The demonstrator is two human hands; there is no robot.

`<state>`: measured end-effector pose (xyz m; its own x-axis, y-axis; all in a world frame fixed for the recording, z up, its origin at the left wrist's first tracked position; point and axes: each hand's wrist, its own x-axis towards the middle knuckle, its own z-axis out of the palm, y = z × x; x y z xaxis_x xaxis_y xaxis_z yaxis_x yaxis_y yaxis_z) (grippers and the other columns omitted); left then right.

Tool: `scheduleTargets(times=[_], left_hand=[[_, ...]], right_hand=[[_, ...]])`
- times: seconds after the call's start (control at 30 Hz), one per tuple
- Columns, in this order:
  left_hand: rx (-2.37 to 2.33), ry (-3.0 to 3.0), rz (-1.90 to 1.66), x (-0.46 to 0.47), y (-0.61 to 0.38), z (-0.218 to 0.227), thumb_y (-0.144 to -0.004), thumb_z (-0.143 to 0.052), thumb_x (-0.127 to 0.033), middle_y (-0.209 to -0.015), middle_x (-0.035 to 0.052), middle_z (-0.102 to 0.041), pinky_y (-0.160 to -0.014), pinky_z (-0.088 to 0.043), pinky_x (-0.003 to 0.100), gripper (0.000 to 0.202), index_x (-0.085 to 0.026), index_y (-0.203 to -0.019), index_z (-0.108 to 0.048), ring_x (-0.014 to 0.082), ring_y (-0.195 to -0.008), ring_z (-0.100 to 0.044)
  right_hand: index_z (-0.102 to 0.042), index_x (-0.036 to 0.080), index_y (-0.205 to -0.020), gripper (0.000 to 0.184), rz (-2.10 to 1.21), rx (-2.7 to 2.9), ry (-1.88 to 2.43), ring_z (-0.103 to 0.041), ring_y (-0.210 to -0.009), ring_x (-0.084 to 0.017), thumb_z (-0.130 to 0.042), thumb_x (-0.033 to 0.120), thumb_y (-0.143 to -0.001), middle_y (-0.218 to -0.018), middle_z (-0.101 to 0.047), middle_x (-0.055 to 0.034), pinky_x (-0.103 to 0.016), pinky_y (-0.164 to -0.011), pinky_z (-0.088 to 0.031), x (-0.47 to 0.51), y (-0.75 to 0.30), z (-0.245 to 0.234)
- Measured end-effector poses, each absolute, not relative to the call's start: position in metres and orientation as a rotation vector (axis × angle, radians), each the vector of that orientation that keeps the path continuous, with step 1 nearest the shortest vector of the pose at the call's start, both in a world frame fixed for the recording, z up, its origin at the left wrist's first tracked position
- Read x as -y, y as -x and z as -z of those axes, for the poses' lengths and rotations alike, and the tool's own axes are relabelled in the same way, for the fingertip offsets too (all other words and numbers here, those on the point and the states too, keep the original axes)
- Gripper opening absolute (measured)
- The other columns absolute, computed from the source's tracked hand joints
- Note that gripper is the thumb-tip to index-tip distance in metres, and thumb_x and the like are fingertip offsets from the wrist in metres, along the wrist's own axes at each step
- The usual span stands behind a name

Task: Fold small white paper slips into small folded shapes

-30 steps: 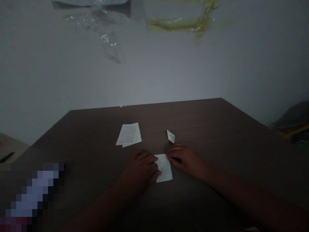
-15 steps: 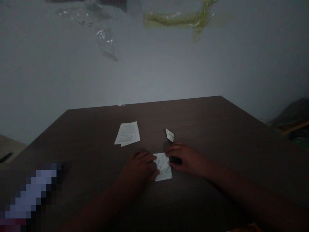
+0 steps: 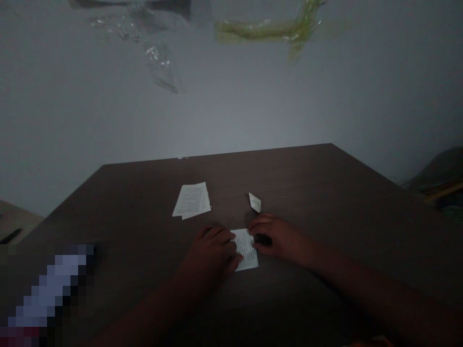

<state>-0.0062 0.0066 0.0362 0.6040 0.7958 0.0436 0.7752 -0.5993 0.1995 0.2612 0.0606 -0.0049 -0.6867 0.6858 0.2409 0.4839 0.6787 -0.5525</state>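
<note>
A small sheet of printed paper [image 3: 247,250] lies on the brown table between my hands; it looks folded, with a raised or crumpled bit at its right edge. My left hand [image 3: 213,248] grips the left edge, with curled fingers and the thumb over the print. At the right edge, the thumb and fingers of my right hand [image 3: 273,236] hold the same paper, a dark gap showing between them. Just beyond my right fingertips stands a small folded paper piece [image 3: 255,202], tilted and pale.
Several overlapping printed sheets [image 3: 191,200] lie farther back on the left of the table [image 3: 296,178]. A blurred-out, pixelated object [image 3: 50,289] is at the lower left. Behind the table rises a wall [image 3: 231,106] with yellowish tape [image 3: 260,31] and clear plastic on it.
My left thumb has slid slightly to the right over the paper, covering more of its lower left part. My right hand keeps its place, and the view has shifted a little.
</note>
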Motion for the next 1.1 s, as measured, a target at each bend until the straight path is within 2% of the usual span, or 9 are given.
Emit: scheduleTargets(times=[0.17, 0.3, 0.37, 0.53, 0.7, 0.8, 0.93, 1.1], left_hand=[[-1.312, -2.667, -0.191, -0.006, 0.007, -0.035, -0.106, -0.086, -0.015, -0.128, 0.0095, -0.089, -0.121, -0.061, 0.061, 0.008, -0.021, -0.102, -0.089, 0.0366, -0.13, -0.081], [-1.322, -2.672, -0.192, -0.007, 0.007, -0.033, -0.105, -0.089, -0.017, -0.129, 0.0106, -0.089, -0.12, -0.061, 0.063, 0.004, -0.02, -0.103, -0.088, 0.0368, -0.129, -0.082], [-1.319, -2.678, -0.199, -0.007, 0.008, -0.032, -0.104, -0.09, -0.018, -0.128, 0.0105, -0.089, -0.119, -0.062, 0.063, 0.003, -0.02, -0.103, -0.088, 0.0372, -0.128, -0.082], [-1.333, -2.681, -0.228, -0.006, 0.007, -0.031, -0.104, -0.09, -0.02, -0.122, 0.0086, -0.088, -0.116, -0.062, 0.061, 0.006, -0.02, -0.107, -0.085, 0.0362, -0.123, -0.082], [-1.342, -2.689, -0.222, -0.003, 0.004, -0.032, -0.107, -0.085, -0.019, -0.119, 0.0075, -0.086, -0.123, -0.058, 0.066, 0.01, -0.023, -0.116, -0.084, 0.035, -0.12, -0.08], [-1.353, -2.682, -0.194, -0.003, 0.003, -0.034, -0.106, -0.084, -0.019, -0.12, 0.0079, -0.087, -0.125, -0.057, 0.068, 0.011, -0.022, -0.116, -0.086, 0.0363, -0.122, -0.08], [-1.351, -2.685, -0.194, -0.003, 0.004, -0.034, -0.106, -0.084, -0.02, -0.124, 0.0093, -0.088, -0.123, -0.058, 0.067, 0.014, -0.023, -0.119, -0.086, 0.0371, -0.124, -0.08], [-1.345, -2.689, -0.222, -0.003, 0.006, -0.034, -0.104, -0.082, -0.018, -0.122, 0.0084, -0.088, -0.121, -0.059, 0.064, 0.017, -0.026, -0.119, -0.086, 0.0368, -0.12, -0.081]], right_hand=[[-0.084, 0.022, -0.134, 0.045, -0.677, 2.49, 0.945, -0.077, -0.132, -0.033, -0.094, 0.014, -0.091, -0.139, -0.084, -0.0138, -0.048, -0.12, -0.061, -0.052, -0.266, -0.007], [-0.083, 0.021, -0.136, 0.051, -0.7, 2.502, 0.95, -0.077, -0.131, -0.034, -0.1, 0.018, -0.088, -0.139, -0.083, -0.0142, -0.05, -0.119, -0.062, -0.051, -0.268, -0.009], [-0.083, 0.024, -0.135, 0.047, -0.715, 2.484, 0.907, -0.077, -0.13, -0.033, -0.099, 0.02, -0.091, -0.138, -0.084, -0.0124, -0.05, -0.118, -0.062, -0.053, -0.268, -0.007], [-0.085, 0.024, -0.118, 0.014, -0.626, 2.467, 0.89, -0.08, -0.119, -0.028, -0.082, 0.017, -0.107, -0.124, -0.087, -0.0098, -0.048, -0.112, -0.063, -0.057, -0.263, 0.0], [-0.084, 0.024, -0.112, 0.008, -0.552, 2.483, 0.955, -0.079, -0.115, -0.03, -0.083, 0.019, -0.106, -0.119, -0.086, -0.0102, -0.049, -0.108, -0.064, -0.057, -0.257, 0.005], [-0.084, 0.026, -0.121, 0.022, -0.59, 2.484, 0.948, -0.078, -0.121, -0.031, -0.089, 0.021, -0.101, -0.127, -0.086, -0.0106, -0.051, -0.113, -0.064, -0.054, -0.259, 0.002], [-0.082, 0.021, -0.135, 0.043, -0.621, 2.526, 0.962, -0.076, -0.129, -0.035, -0.095, 0.023, -0.094, -0.138, -0.083, -0.0147, -0.052, -0.116, -0.063, -0.048, -0.263, -0.007], [-0.079, 0.022, -0.143, 0.057, -0.654, 2.556, 0.952, -0.074, -0.135, -0.038, -0.098, 0.024, -0.088, -0.148, -0.079, -0.0161, -0.053, -0.121, -0.061, -0.041, -0.267, -0.013]])
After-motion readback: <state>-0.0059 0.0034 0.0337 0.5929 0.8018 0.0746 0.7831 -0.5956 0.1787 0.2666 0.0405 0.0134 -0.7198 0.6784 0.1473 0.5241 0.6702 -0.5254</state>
